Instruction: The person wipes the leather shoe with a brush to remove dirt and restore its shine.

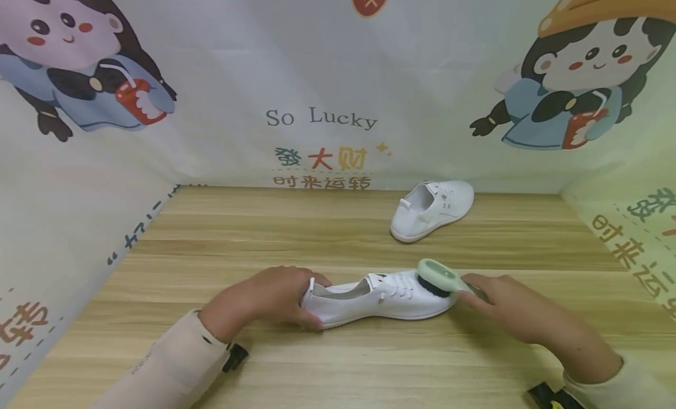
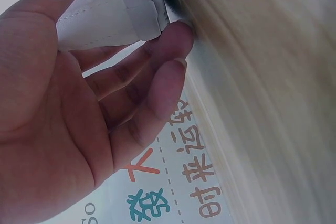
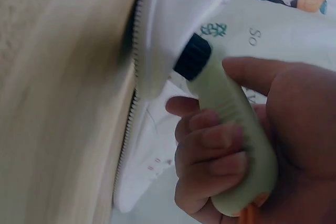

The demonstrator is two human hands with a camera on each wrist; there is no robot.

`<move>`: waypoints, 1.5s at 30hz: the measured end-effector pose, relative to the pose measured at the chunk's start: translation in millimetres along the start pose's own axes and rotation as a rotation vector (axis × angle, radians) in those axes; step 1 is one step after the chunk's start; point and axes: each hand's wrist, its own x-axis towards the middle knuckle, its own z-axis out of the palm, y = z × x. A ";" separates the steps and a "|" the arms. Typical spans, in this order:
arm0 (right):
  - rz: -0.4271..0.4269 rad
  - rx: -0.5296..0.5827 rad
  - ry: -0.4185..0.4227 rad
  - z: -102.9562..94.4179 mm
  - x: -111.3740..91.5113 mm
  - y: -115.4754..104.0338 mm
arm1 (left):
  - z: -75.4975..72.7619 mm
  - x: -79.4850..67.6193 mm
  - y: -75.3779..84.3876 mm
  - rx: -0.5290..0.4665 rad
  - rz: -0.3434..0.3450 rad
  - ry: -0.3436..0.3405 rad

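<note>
A white lace-up shoe (image 1: 359,303) lies sole down across the front of the table, heel to the left and toe to the right. My left hand (image 1: 274,294) grips its heel, thumb on the near side and fingers on the far side; in the left wrist view the shoe's heel (image 2: 105,14) sits between thumb and fingers. A pale green brush (image 1: 439,275) with dark bristles (image 1: 432,287) touches the top of the toe. Around its handle (image 3: 236,129) the fingers of my right hand (image 1: 509,306) are curled, as the right wrist view shows.
A second white shoe (image 1: 435,209) stands farther back on the wood-grain table (image 1: 253,221), right of centre. Behind it hangs a pale printed cloth (image 1: 222,92) with cartoon figures and lettering, which also rises along both sides.
</note>
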 end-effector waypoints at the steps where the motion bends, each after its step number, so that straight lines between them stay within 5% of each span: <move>1: 0.009 -0.003 0.002 1.9 1.0 -1.2 | -0.1 -0.3 -0.3 0.001 -0.001 -0.001; 20: 0.053 -0.051 0.035 11.4 5.1 -2.9 | -0.8 -6.0 0.6 0.014 -0.010 -0.013; 30: 0.046 -0.079 0.055 0.8 2.0 3.3 | 2.3 -2.0 2.8 0.117 0.043 0.055; 45: 0.055 -0.027 0.044 -3.1 0.5 1.4 | 3.4 -2.3 6.6 0.105 0.048 0.107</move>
